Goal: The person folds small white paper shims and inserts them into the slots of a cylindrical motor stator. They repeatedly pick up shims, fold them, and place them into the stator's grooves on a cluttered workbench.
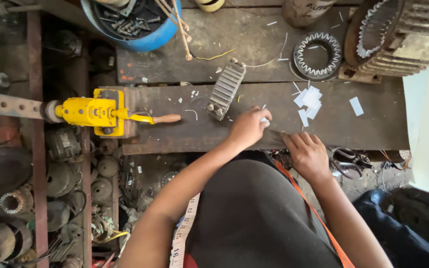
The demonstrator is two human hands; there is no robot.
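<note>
My left hand (248, 127) rests on the dark wooden workbench (343, 129) and pinches a small white paper piece (264, 120) between thumb and fingers. My right hand (308, 154) lies palm down at the bench's near edge, fingers together, right of the left hand; whether it holds anything is hidden. A pile of small white paper slips (309, 100) lies just beyond both hands. A ribbed metal stator core (226, 89) stands tilted to the left of the left hand.
A yellow hand-crank tool (95, 112) with a wooden handle is clamped at the bench's left end. A ring-shaped stator (317, 54), a large stator (398, 34) and a blue tub (140, 22) sit at the back. Scissors (346, 161) lie at right. Motor parts fill the floor at left.
</note>
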